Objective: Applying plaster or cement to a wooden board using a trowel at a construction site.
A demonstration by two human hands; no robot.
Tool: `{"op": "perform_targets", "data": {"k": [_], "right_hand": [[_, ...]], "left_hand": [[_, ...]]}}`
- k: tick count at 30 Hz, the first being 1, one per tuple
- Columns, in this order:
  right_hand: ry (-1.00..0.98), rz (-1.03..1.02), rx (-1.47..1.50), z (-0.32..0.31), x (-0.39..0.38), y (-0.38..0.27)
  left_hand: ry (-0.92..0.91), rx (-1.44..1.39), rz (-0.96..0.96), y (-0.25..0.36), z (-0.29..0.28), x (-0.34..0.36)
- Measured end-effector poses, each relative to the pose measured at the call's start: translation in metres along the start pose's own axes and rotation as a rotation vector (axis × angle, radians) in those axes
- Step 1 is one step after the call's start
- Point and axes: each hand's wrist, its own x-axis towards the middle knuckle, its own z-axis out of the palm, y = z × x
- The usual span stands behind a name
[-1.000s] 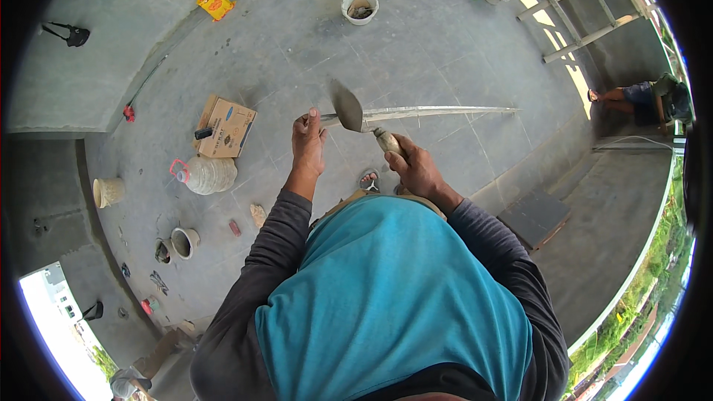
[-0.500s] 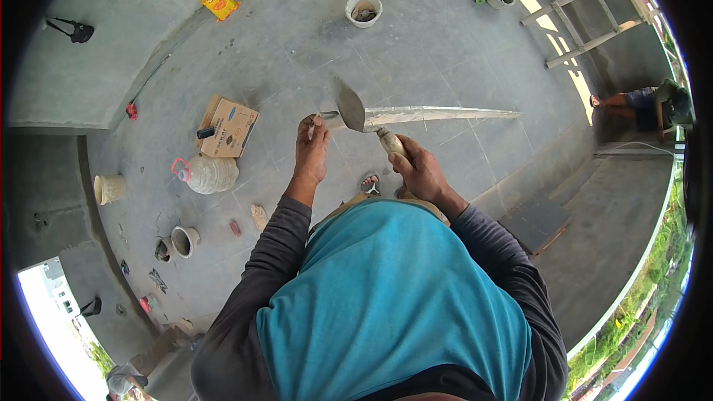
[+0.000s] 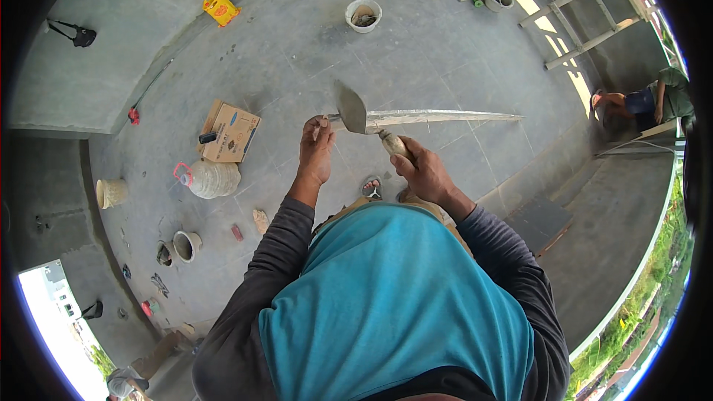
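Observation:
My right hand (image 3: pixel 427 172) is wrapped round the pale, worn handle of a pointed trowel (image 3: pixel 350 107). The trowel's grey blade points up and to the left, lying across the near end of a long, light-coloured straightedge (image 3: pixel 434 116). My left hand (image 3: pixel 317 152) is closed at that end of the straightedge, just left of the blade; its grip is partly hidden by the fingers. From there the straightedge runs to the right, looking thinner toward its far end.
Left of me on the grey tiled floor are a cardboard box (image 3: pixel 232 134), a large plastic jug (image 3: pixel 214 179) and buckets (image 3: pixel 186 246). Ahead stands a white bucket (image 3: pixel 363 16). At right are a wooden ladder (image 3: pixel 587 22) and a seated person (image 3: pixel 665 100).
My left hand has turned slightly at the straightedge's end. The trowel stays across it, nearly in the same place. At far right, the seated person has shifted posture.

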Motion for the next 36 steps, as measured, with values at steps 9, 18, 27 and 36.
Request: {"op": "perform_targets", "data": {"k": [9,18,27,36], "right_hand": [[0.020,0.072,-0.039,-0.009,-0.008,0.013],[0.379,0.246,-0.614,-0.073,-0.041,0.101],[0.363,0.300,-0.798,-0.067,-0.037,0.101],[0.378,0.316,-0.840,-0.081,-0.033,0.109]], "left_hand": [[0.005,-0.052,-0.011,-0.012,-0.004,0.001],[0.030,-0.060,-0.056,-0.011,-0.004,-0.001],[-0.019,-0.074,-0.025,-0.014,-0.009,0.006],[-0.036,-0.078,-0.030,-0.019,-0.013,0.007]]}}
